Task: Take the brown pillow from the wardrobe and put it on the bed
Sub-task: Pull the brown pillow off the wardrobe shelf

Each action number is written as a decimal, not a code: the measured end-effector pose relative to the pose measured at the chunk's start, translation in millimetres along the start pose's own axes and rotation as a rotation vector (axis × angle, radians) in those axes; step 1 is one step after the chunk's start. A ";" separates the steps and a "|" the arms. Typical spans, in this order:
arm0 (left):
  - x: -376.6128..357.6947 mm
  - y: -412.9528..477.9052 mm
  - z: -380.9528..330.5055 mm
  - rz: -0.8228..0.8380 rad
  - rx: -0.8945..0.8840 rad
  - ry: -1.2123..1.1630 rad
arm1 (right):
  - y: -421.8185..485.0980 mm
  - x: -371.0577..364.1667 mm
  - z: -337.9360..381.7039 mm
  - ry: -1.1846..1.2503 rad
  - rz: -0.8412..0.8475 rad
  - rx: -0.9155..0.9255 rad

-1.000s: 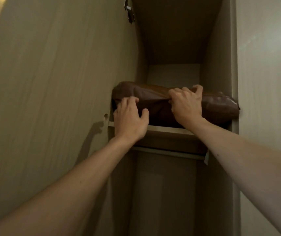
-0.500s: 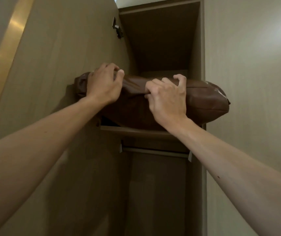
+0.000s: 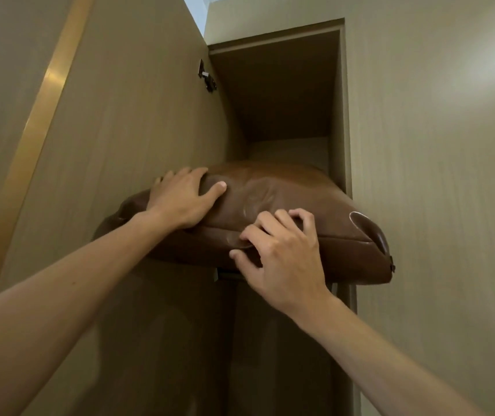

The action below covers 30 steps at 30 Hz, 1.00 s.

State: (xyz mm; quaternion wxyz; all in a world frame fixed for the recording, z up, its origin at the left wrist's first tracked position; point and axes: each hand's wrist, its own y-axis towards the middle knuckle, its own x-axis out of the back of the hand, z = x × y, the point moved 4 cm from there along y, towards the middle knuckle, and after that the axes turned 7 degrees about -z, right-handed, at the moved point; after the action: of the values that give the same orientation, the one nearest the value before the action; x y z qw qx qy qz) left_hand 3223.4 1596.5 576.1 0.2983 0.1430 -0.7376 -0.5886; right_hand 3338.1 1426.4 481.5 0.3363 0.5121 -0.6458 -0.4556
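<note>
A brown leather pillow juts out of the narrow upper compartment of the wardrobe, its near edge well past the shelf front. My left hand lies over its top left part, fingers curled over the far side. My right hand grips the near seam at the pillow's middle, thumb below and fingers above. The pillow's right corner sticks out in front of the wardrobe's right panel. The bed is out of sight.
The open wardrobe door stands close on the left, with a hinge near its top. A flat panel fills the right side. Below the shelf is a dark lower compartment.
The pillow has come further out of the compartment toward me and slightly lower. Both hands have moved with it, and my right hand has shifted to the near seam.
</note>
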 end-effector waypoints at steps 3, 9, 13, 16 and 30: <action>-2.6 -10.5 6.4 -0.030 0.020 0.002 | 5.0 11.3 -3.8 0.132 0.003 -0.126; -13.2 -17.8 24.5 -0.024 0.160 -0.022 | 7.5 33.0 -68.5 -0.052 0.059 -0.547; -44.0 -28.8 41.2 0.086 0.315 -0.193 | -23.3 15.0 -113.3 0.203 0.311 -0.923; -65.1 -37.9 48.3 0.131 0.376 -0.282 | -41.8 -4.1 -114.3 0.408 0.393 -1.061; -66.2 -12.1 59.1 0.059 0.449 -0.533 | -15.1 -27.5 -119.2 0.496 0.253 -1.136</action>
State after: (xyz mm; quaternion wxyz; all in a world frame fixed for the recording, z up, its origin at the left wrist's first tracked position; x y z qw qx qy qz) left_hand 3237.3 1676.8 539.0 0.0733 0.0249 -0.9046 -0.4193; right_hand 3457.7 1423.0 511.0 0.7466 0.2638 -0.2614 -0.5519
